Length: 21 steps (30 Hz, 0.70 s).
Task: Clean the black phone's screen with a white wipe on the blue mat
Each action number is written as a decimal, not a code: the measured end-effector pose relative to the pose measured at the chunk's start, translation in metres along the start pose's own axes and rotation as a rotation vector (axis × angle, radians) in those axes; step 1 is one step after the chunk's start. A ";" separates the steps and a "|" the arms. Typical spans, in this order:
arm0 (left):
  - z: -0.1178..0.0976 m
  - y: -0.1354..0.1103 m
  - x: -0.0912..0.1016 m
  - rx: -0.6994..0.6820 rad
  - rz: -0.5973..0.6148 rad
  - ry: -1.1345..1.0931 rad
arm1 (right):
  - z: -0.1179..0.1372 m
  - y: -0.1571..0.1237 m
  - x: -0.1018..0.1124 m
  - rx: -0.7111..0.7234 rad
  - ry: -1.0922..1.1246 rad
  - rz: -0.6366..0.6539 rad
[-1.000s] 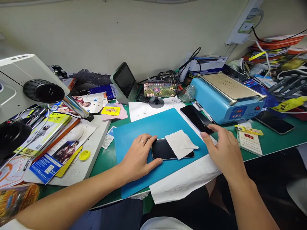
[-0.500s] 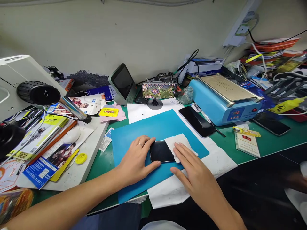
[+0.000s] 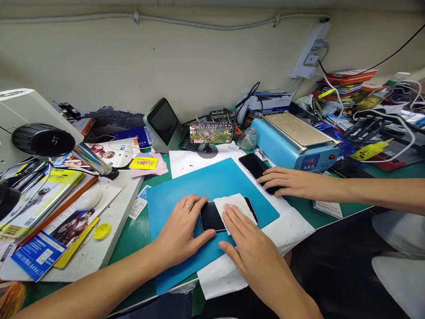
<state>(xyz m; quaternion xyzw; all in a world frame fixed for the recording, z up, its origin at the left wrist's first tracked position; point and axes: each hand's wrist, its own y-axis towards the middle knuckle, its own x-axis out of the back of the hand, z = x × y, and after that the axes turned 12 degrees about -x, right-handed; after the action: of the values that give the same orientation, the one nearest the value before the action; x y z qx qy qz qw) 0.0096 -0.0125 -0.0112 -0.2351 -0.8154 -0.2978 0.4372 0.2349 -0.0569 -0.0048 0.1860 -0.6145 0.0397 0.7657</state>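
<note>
A black phone lies screen-up on a blue mat. My left hand rests on the phone's left end, fingers spread, thumb along its near edge, steadying it. My right hand lies flat with its fingertips pressing a white wipe onto the phone's screen. A second black phone lies at the mat's far right corner, and another person's hand reaches in from the right and rests on it.
A blue heating plate machine stands at back right. A small phone on a stand shows a game, and a grey smart display sits left of it. A microscope and packaging crowd the left. White paper underlies the mat.
My right hand came back from the second phone and slid the wipe leftward along the screen. Another person's hand has come in from the right onto the second phone. The view tilted up.
</note>
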 end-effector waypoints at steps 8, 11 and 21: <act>0.001 0.000 0.001 -0.015 -0.010 -0.013 | 0.003 0.032 0.002 0.043 0.088 0.101; 0.000 0.001 0.002 -0.017 -0.005 -0.003 | 0.002 0.026 0.001 0.042 0.085 0.097; 0.000 0.001 0.001 -0.009 -0.005 -0.006 | -0.015 0.022 0.004 -0.027 0.105 0.108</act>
<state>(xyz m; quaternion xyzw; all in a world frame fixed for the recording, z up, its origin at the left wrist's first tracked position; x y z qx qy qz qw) 0.0099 -0.0118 -0.0102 -0.2359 -0.8159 -0.3017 0.4332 0.2430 -0.0325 0.0015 0.1396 -0.5830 0.0825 0.7961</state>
